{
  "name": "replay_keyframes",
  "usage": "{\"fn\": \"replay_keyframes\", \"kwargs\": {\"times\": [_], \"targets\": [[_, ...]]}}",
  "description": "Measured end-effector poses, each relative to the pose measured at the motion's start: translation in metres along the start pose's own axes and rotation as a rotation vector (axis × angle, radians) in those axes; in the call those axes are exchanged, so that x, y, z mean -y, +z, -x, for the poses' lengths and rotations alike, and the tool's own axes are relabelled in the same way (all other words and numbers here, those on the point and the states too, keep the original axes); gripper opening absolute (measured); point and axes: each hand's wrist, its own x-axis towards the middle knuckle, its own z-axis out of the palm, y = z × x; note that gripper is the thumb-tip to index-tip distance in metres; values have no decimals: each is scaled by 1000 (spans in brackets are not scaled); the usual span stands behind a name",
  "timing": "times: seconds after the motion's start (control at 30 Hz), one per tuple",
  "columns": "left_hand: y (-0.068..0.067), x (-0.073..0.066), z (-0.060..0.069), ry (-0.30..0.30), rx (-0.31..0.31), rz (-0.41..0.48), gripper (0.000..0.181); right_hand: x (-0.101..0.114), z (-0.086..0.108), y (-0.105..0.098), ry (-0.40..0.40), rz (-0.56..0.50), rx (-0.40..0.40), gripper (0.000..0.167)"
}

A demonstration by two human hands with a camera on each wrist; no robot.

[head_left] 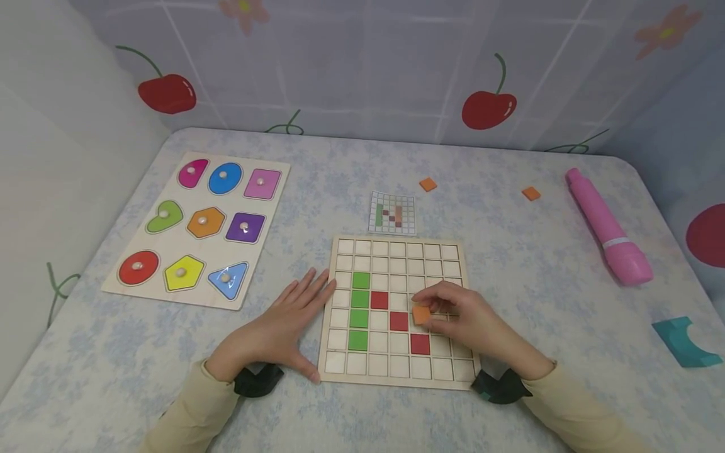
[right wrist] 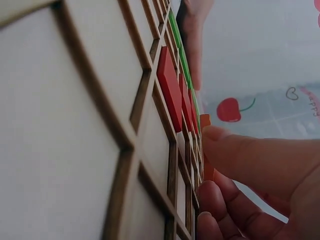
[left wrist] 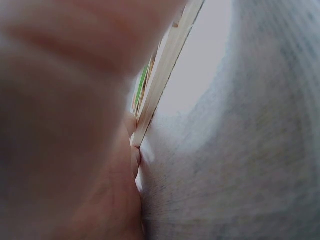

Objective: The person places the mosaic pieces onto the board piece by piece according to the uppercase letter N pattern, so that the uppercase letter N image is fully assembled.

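A wooden grid board (head_left: 391, 380) lies flat in front of me. My left hand (head_left: 283, 327) rests with spread, straight fingers at its left edge, fingertips and thumb touching the rim; the left wrist view shows the board's side edge (left wrist: 167, 67) beside the fingers. Between thumb and fingers, my right hand (head_left: 470, 321) pinches an orange square tile (head_left: 421, 315) over the board, right of the middle red tile (head_left: 399, 321). The right wrist view has this orange tile (right wrist: 205, 120) on edge, close to the grid; contact is unclear. Several green tiles (head_left: 359, 318) form a column; three red ones run diagonally.
A small pattern card (head_left: 409, 220) lies behind the board. Beyond it are two loose orange tiles, one nearer the card (head_left: 428, 184), another farther right (head_left: 531, 193). A knobbed shape puzzle (head_left: 211, 246) is at left; a pink microphone-shaped object (head_left: 603, 220) and teal curved piece (head_left: 682, 340) at right.
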Motion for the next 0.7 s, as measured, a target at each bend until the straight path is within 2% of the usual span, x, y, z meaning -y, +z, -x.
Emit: {"fn": "replay_keyframes", "kwargs": {"times": [0.3,0.47,0.7], "targets": [[1,1,0,1,-4,-10,139,-2,0,3,-35,-4,41,38],[3,3,-1,13,-18,-2,138,-2,1,2,-40,22,53,37],[2,2,-1,-2,2,-6,139,0,-2,3,-55,76,57,36]]}}
